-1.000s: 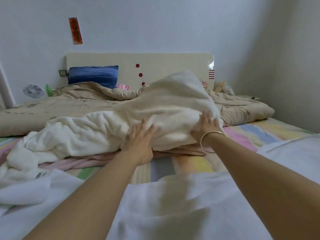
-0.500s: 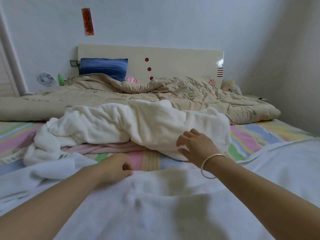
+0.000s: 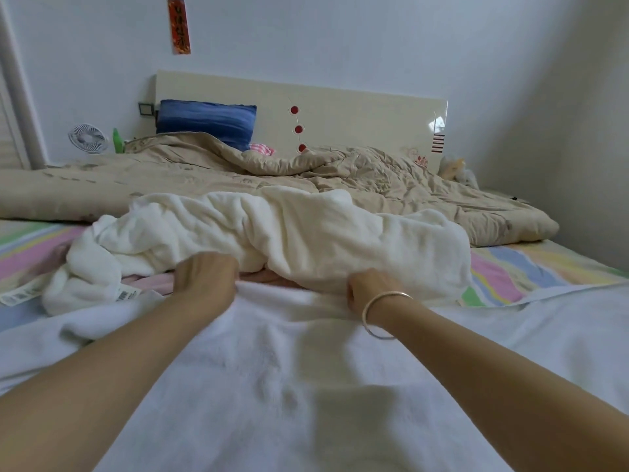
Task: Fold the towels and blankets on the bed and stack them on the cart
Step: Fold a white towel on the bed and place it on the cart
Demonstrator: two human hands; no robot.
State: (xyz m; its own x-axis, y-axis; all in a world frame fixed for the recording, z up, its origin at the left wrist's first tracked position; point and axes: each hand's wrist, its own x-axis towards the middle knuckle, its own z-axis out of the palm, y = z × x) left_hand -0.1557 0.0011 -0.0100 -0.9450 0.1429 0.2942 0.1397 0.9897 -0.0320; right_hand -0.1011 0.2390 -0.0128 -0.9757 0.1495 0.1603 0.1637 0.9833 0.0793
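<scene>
A large white towel (image 3: 306, 386) lies spread over the near part of the bed, under both my forearms. My left hand (image 3: 206, 284) and my right hand (image 3: 369, 287), which wears a silver bangle, both grip the towel's far edge with curled fingers. Just beyond that edge lies a crumpled cream fleece blanket (image 3: 289, 233), with a pink cloth (image 3: 149, 279) showing under it. A beige quilt (image 3: 238, 172) lies bunched across the far half of the bed. No cart is in view.
The striped pastel bedsheet (image 3: 531, 267) shows at right and left. A blue pillow (image 3: 207, 122) leans on the cream headboard (image 3: 357, 110). A small white fan (image 3: 87, 137) and a green bottle (image 3: 117, 140) stand at the far left. The wall runs close along the right.
My hands pushed the cream blanket away and let it drop. Both then came back to the white towel's far edge and closed on it.
</scene>
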